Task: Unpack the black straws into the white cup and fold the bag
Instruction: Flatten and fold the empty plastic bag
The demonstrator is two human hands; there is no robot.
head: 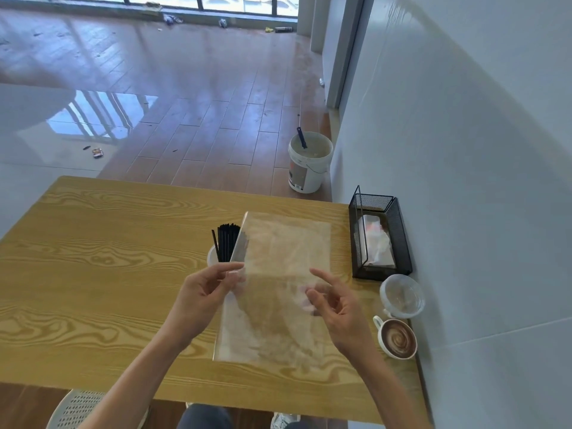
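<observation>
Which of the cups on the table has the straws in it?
The white cup left of the bag; the two by the wall hold none.

A clear, flat plastic bag is held up over the yellow wood-grain tabletop. The left hand pinches its left edge; the right hand holds its right side, forefinger extended. Behind the bag, thin black straws stand in a white cup. By the wall stand a black mesh napkin holder, a clear glass cup and a white coffee cup.
</observation>
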